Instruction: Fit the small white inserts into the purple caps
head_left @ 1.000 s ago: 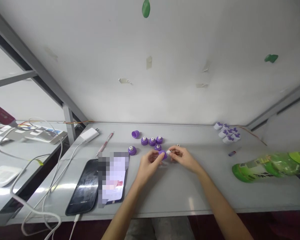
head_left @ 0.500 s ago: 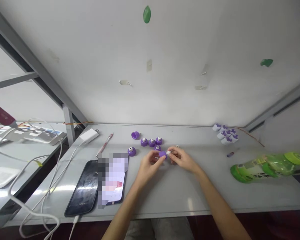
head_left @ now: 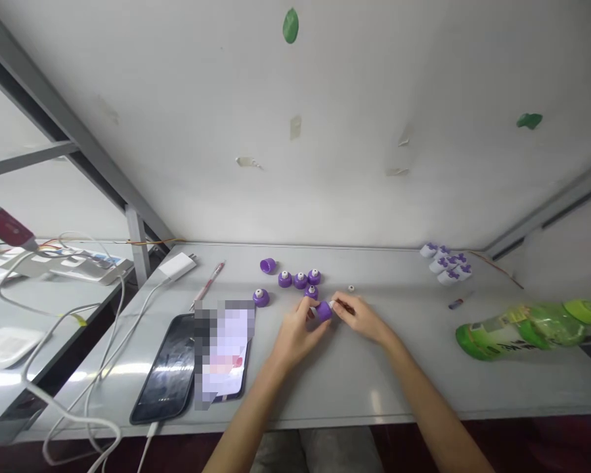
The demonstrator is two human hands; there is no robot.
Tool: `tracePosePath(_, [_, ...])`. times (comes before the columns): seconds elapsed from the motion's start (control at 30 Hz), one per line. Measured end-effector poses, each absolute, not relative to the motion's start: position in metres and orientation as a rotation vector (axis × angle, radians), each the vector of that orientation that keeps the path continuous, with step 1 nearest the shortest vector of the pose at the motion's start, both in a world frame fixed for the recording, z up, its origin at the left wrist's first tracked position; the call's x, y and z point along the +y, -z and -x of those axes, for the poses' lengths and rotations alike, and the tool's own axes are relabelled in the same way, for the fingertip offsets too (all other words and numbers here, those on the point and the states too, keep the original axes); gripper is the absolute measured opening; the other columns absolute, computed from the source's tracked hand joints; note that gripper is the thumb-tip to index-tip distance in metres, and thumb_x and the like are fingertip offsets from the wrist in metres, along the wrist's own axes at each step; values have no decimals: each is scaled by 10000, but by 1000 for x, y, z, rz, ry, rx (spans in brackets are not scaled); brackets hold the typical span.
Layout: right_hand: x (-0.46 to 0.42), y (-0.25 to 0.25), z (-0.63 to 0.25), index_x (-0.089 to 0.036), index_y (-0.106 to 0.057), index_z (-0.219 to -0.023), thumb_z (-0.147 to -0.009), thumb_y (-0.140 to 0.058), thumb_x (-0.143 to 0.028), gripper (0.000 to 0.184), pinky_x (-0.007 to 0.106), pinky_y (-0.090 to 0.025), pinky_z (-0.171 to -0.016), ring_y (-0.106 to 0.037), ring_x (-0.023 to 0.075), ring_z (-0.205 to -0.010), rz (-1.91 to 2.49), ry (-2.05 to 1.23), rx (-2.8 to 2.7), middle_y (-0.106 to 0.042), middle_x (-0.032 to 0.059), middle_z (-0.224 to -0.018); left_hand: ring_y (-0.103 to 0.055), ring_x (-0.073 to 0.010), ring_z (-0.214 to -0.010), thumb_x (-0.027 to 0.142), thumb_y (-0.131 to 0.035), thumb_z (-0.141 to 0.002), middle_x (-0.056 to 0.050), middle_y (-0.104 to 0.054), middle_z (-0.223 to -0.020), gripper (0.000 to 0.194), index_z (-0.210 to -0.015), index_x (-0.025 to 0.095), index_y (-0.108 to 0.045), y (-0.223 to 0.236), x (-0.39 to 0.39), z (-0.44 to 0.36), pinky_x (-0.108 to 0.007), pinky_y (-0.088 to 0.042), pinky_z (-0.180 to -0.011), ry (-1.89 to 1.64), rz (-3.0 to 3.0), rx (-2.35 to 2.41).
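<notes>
Both hands have moved a little toward the person and to the right, and the purple cap (head_left: 324, 311) has gone with them. The left hand (head_left: 298, 332) is closed around this cap, just above the desk (head_left: 374, 387). The right hand (head_left: 360, 320) is right up against it, with its fingers (head_left: 339, 305) at the cap's white tip. I can't tell if those fingers are gripping.

Five more purple caps with white middles (head_left: 300, 281) sit on the desk near the hands, and one purple cap lies on its side (head_left: 268, 265) behind them. A tiny white bead (head_left: 350, 288) is just past the right hand. Far to the right is a heap of white and purple pieces (head_left: 446, 266).

A green bottle (head_left: 517, 332) lies on its side with a label (head_left: 502, 323), but the words are too small to read. A phone (head_left: 165, 371) lies on the left, and the blurred patch (head_left: 224, 348) beside it can't be read either.
</notes>
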State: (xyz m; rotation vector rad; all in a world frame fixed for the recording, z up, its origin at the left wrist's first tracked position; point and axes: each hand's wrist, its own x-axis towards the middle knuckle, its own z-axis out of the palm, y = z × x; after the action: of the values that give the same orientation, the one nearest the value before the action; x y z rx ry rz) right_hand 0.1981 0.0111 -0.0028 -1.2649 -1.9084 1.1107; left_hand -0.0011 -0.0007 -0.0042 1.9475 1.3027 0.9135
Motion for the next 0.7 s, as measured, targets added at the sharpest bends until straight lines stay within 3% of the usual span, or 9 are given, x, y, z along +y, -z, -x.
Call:
tracePosePath(0.1, [10,3,-196,-232,-559,-991,-984,-412,-490,297,260,-357,-608,-451,141,-609,1242,-1113,-1893,-508,-33,-687,-605,-166,-689,413,-603,-859,-25,-676,-878,301,-1087,218,-585,2,-3,-1,-315,-501,-689,-844,-1943,1307])
tracePosePath(0.2, [10,3,-195,-233,-553,-954,-995,-394,-451,273,262,-379,-629,-492,145,-638,1247,-1088,-1912,-553,-19,-726,-623,-174,-701,439,-546,-905,-51,-695,-894,378,-1199,205,-579,4,-5,-3,-325,-515,-697,-811,-1942,1305])
tracePosePath(0.4, [12,8,-195,-229,-534,-933,-985,-423,-425,231,256,-362,-609,-483,137,-617,1334,-1007,-1943,-556,-30,-711,-659,-216,-943,282,-590,-866,-56,-698,-1033,219,-1080,239,-609,15,1,-2,-358,-524,-842,-943,-2116,1268])
tracePosePath(0.53, [11,6,-192,-236,-529,-922,-993,-398,-419,236,269,-358,-613,-482,152,-614,1360,-964,-1991,-550,-26,-690,-655,-237,-941,229,-584,-859,-58,-707,-1001,124,-978,233,-618,20,4,-1,-387,-512,-842,-971,-2250,1281])
tracePosePath(0.7, [8,2,-192,-253,-539,-1024,-1014,-343,-433,266,285,-388,-661,-547,172,-686,1384,-943,-2011,-613,-2,-797,-654,-233,-923,302,-605,-868,-63,-692,-995,266,-1125,233,-601,16,-1,-2,-375,-525,-820,-954,-2156,1373])
